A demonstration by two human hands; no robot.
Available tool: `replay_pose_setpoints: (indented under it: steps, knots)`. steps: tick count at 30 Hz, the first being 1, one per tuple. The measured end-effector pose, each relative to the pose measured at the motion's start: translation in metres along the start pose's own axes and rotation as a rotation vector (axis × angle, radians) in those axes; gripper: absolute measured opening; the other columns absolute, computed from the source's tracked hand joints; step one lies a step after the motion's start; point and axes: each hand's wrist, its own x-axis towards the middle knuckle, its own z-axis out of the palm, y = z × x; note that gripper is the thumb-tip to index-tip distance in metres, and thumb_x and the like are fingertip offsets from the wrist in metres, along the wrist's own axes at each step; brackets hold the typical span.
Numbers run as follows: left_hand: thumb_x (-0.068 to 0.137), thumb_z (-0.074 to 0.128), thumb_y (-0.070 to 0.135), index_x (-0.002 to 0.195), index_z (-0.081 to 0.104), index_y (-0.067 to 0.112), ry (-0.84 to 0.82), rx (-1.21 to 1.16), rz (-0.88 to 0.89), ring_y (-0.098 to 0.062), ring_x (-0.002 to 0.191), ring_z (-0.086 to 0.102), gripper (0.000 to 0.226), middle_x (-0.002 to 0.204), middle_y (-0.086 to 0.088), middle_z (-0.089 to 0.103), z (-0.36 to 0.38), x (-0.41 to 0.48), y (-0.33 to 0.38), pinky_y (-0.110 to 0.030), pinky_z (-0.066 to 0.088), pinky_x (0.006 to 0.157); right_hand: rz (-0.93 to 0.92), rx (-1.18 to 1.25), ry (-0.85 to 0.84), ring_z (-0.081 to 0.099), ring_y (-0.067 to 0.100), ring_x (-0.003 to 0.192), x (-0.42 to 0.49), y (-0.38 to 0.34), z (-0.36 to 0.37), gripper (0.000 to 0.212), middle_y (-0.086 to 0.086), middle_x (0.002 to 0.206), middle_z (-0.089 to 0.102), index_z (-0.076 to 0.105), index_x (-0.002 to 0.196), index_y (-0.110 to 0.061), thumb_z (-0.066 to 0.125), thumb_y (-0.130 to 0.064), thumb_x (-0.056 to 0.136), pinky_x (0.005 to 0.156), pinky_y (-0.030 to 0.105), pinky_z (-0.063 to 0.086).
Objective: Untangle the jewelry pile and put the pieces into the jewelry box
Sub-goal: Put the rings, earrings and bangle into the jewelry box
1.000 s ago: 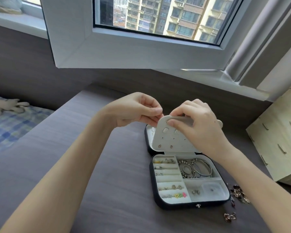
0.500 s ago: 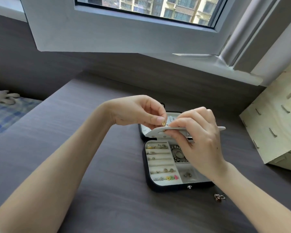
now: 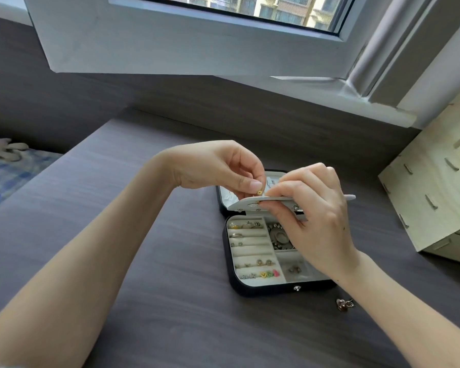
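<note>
A: What lies around the jewelry box (image 3: 260, 289)?

B: It sits open on the dark surface (image 3: 149, 274). A wooden cabinet (image 3: 433, 192) stands well to its right, one loose trinket (image 3: 345, 305) just off its front right corner. The right hand (image 3: 314, 221) hides the box's right compartments.

A: And the grips?

B: The right hand's grip pinches the white earring panel (image 3: 250, 203), held flat above the box's hinge side. The left hand (image 3: 218, 168) pinches one small gold earring (image 3: 259, 192) between thumb and forefinger, just above the panel's left end.

A: Inside?

B: Rings and studs in the left slots; too small to count.
</note>
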Motion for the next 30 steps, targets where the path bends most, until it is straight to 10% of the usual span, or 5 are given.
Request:
replay_pose_setpoints:
  steps: [16, 24, 30]
  knots:
    - [0.088, 0.066, 0.013, 0.086, 0.069, 0.013, 0.057, 0.524, 0.043, -0.030, 0.076, 0.060, 0.003, 0.081, -0.009, 0.065, 0.005, -0.006, 0.029, -0.043, 0.052, 0.073, -0.008, 0.009, -0.021, 0.051, 0.018, 0.081, -0.002, 0.000, -0.001, 0.023, 0.003, 0.081, 0.065, 0.069, 0.076, -0.004, 0.062, -0.023, 0.089, 0.069, 0.041, 0.041]
    - [0.090, 0.062, 0.014, 0.090, 0.067, 0.006, 0.046, 0.369, -0.020, -0.013, 0.071, 0.057, 0.010, 0.080, -0.005, 0.065, 0.008, -0.007, 0.024, -0.027, 0.048, 0.067, 0.016, 0.012, -0.013, 0.052, 0.017, 0.081, 0.000, 0.003, 0.000, 0.023, 0.002, 0.081, 0.065, 0.068, 0.077, -0.006, 0.064, -0.026, 0.088, 0.070, 0.040, 0.042]
    - [0.089, 0.060, 0.022, 0.094, 0.067, 0.009, 0.484, 0.138, -0.032, -0.015, 0.080, 0.068, 0.015, 0.085, -0.005, 0.072, 0.020, -0.017, 0.016, -0.024, 0.055, 0.071, 0.147, 0.045, -0.005, 0.052, 0.014, 0.081, 0.013, 0.006, 0.007, 0.026, 0.000, 0.082, 0.066, 0.067, 0.081, -0.008, 0.066, -0.033, 0.084, 0.070, 0.039, 0.044]
